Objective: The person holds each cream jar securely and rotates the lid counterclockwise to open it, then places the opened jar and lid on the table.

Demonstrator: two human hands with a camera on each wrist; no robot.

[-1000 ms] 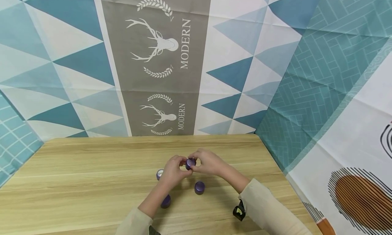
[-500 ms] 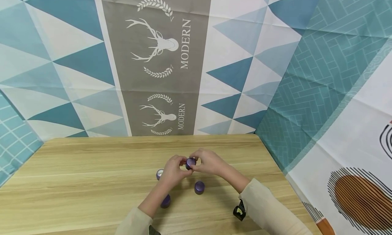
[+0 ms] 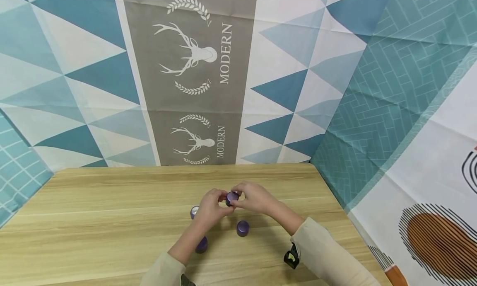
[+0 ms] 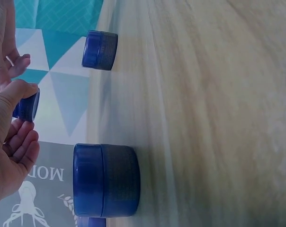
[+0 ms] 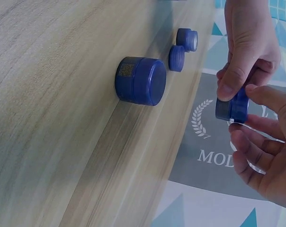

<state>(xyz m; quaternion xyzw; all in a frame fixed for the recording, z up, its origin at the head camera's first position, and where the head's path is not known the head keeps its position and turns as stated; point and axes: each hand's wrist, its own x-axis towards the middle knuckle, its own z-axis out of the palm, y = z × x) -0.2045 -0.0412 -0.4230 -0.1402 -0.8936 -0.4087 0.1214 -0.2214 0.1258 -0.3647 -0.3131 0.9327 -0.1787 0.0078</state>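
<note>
Left hand (image 3: 210,209) and right hand (image 3: 254,197) pinch purple jar (image 3: 232,198) aloft

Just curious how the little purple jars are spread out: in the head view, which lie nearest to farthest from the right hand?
1. Held jar, in its fingers.
2. Jar on the table, just below the right hand.
3. Jar under the left forearm, farthest.

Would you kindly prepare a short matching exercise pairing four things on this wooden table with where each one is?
Things:
1. held jar
2. jar by the right forearm
3. jar under the left forearm
4. black clip

Places:
A. beside the right sleeve, near the table edge
B. pinched between both hands, off the table
C. partly hidden by an arm
D. standing in the open, nearer the person than the hands

Pairs: 1-B, 2-D, 3-C, 4-A
</note>
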